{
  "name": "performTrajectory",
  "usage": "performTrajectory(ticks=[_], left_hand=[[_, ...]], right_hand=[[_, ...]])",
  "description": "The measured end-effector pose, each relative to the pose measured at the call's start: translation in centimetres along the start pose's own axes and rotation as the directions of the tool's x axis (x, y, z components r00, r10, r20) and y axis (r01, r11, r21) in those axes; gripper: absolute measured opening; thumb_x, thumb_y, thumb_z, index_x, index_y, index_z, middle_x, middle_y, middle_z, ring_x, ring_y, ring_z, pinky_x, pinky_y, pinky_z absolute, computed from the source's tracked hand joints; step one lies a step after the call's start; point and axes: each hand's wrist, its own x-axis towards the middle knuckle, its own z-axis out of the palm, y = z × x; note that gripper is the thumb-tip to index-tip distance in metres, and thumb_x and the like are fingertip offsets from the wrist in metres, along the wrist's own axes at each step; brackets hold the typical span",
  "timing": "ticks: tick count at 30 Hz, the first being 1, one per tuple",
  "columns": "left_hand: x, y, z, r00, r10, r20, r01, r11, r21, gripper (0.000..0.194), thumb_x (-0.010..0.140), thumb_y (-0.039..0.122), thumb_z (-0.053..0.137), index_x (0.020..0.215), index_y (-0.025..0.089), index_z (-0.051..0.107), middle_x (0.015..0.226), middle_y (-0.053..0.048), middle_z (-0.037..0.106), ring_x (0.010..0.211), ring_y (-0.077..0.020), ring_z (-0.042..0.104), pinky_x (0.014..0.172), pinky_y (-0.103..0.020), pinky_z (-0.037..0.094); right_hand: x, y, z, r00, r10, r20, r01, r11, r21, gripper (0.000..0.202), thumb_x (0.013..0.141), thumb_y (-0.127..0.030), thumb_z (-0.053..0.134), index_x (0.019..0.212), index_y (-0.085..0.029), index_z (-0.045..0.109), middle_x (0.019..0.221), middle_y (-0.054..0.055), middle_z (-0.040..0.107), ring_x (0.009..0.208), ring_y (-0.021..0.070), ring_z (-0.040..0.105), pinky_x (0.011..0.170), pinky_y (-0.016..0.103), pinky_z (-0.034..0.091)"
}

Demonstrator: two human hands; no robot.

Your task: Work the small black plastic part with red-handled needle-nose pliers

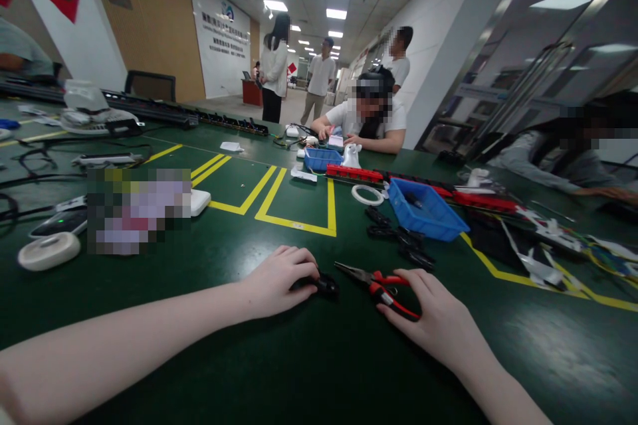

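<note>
Low over the green table (239, 378), my left hand (289, 279) is closed around a small black part (327, 284). Its near end sticks out past my fingers, the rest is hidden, and I cannot make out its kind. My right hand (431, 312) grips needle-nose pliers (376, 285) by their red and black handles. The handles are spread apart, while the tips point left toward the black part without touching it. Bundled black cables (399, 236) lie just beyond the pliers, beside a blue bin (426, 209) with something dark inside.
A white ring (367, 195) and red strips (353, 173) lie beyond the cables. A smaller blue bin (323, 159) is farther back, near a seated co-worker (369, 113). Yellow tape (299, 226) marks the tabletop. At left are a white round device (48, 251) and dark cables.
</note>
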Motion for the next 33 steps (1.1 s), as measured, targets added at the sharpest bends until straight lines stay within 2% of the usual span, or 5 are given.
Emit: performTrajectory(ticks=[7, 13, 20, 26, 33], left_hand=[[0.0, 0.4, -0.1, 1.000, 0.003, -0.015, -0.003, 1.000, 0.002, 0.011, 0.094, 0.021, 0.062, 0.105, 0.021, 0.064, 0.115, -0.003, 0.062, 0.107, -0.0210, 0.059, 0.099, -0.041, 0.044], [-0.1, 0.4, -0.1, 1.000, 0.009, -0.020, -0.009, 1.000, -0.006, 0.011, 0.094, 0.019, 0.062, 0.105, 0.021, 0.064, 0.117, -0.004, 0.062, 0.108, -0.0220, 0.059, 0.099, -0.041, 0.044], [-0.1, -0.3, 0.2, 0.999, 0.034, -0.003, -0.035, 0.999, -0.004, 0.012, 0.093, 0.020, 0.064, 0.105, 0.021, 0.065, 0.118, -0.004, 0.061, 0.109, -0.0225, 0.059, 0.099, -0.042, 0.044], [0.0, -0.4, 0.2, 0.999, 0.044, 0.001, -0.044, 0.999, -0.005, 0.013, 0.093, 0.021, 0.064, 0.105, 0.021, 0.065, 0.118, -0.005, 0.061, 0.109, -0.0230, 0.059, 0.098, -0.043, 0.045], [0.0, -0.4, 0.1, 0.999, 0.048, 0.000, -0.048, 0.999, -0.016, 0.014, 0.092, 0.019, 0.065, 0.106, 0.021, 0.065, 0.118, -0.005, 0.061, 0.109, -0.0225, 0.059, 0.099, -0.042, 0.045]], right_hand=[[-0.3, -0.4, 0.1, 0.994, 0.074, -0.083, -0.066, 0.992, 0.103, 0.044, 0.083, -0.045, 0.066, 0.119, -0.021, 0.058, 0.110, 0.009, 0.068, 0.099, 0.0269, 0.068, 0.084, 0.041, 0.059], [-0.8, -1.6, -0.4, 0.997, 0.050, -0.059, -0.033, 0.967, 0.252, 0.046, 0.083, -0.041, 0.068, 0.124, -0.025, 0.056, 0.114, 0.008, 0.069, 0.102, 0.0256, 0.068, 0.087, 0.040, 0.058], [-0.7, -2.4, -0.1, 0.997, -0.011, -0.082, 0.031, 0.969, 0.245, 0.047, 0.079, -0.039, 0.071, 0.121, -0.023, 0.059, 0.111, 0.009, 0.070, 0.100, 0.0267, 0.068, 0.085, 0.042, 0.059], [-0.6, -2.5, -0.2, 1.000, -0.001, -0.030, 0.008, 0.972, 0.234, 0.046, 0.080, -0.039, 0.069, 0.122, -0.024, 0.060, 0.112, 0.010, 0.070, 0.103, 0.0287, 0.067, 0.087, 0.045, 0.057], [-0.6, -2.2, -0.2, 1.000, -0.007, -0.024, 0.012, 0.977, 0.214, 0.046, 0.080, -0.040, 0.070, 0.122, -0.023, 0.060, 0.111, 0.010, 0.070, 0.103, 0.0295, 0.066, 0.087, 0.046, 0.056]])
